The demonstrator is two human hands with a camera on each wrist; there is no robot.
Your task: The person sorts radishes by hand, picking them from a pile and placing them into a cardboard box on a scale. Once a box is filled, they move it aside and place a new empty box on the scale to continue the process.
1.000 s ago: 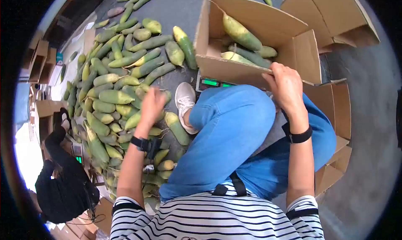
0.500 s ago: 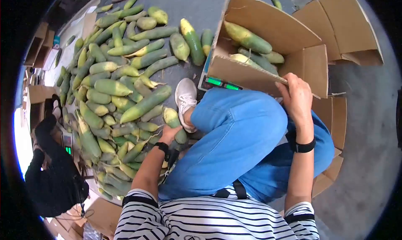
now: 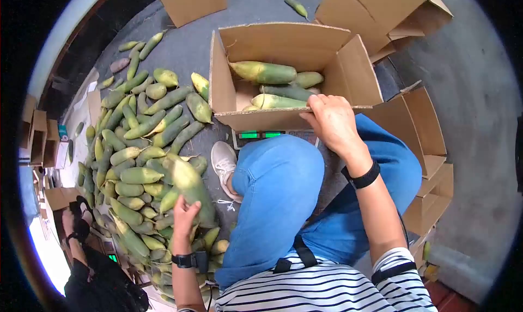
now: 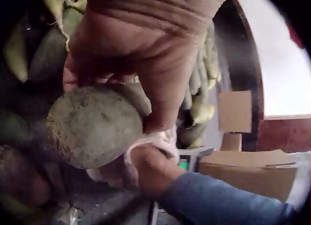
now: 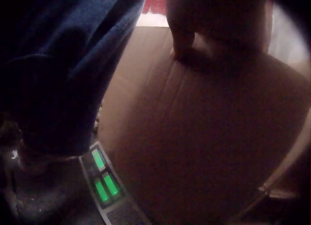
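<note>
My left hand [image 3: 184,224] grips a large green radish [image 3: 193,188] with a pale yellow-green top, above the edge of the radish pile [image 3: 131,176]. In the left wrist view its rounded end [image 4: 95,128] faces the camera, thumb and fingers around its sides. My right hand [image 3: 336,124] holds the near edge of an open cardboard box [image 3: 267,120], thumb on the outside wall. Several radishes [image 3: 264,71] lie inside that box. It stands on a scale with green lit displays [image 3: 249,134], also bright in the right wrist view.
My bent knee [image 3: 289,170] and white shoe [image 3: 223,162] lie between pile and box. More open boxes stand behind [image 3: 193,4] and to the right [image 3: 425,121]. A lone radish [image 3: 296,7] lies on the floor beyond. Another person in dark clothes [image 3: 103,279] is at lower left.
My left hand reached down to a radish beside the shoe, took hold of it and has lifted it. My right hand stays on the box edge. The head view has shifted.
</note>
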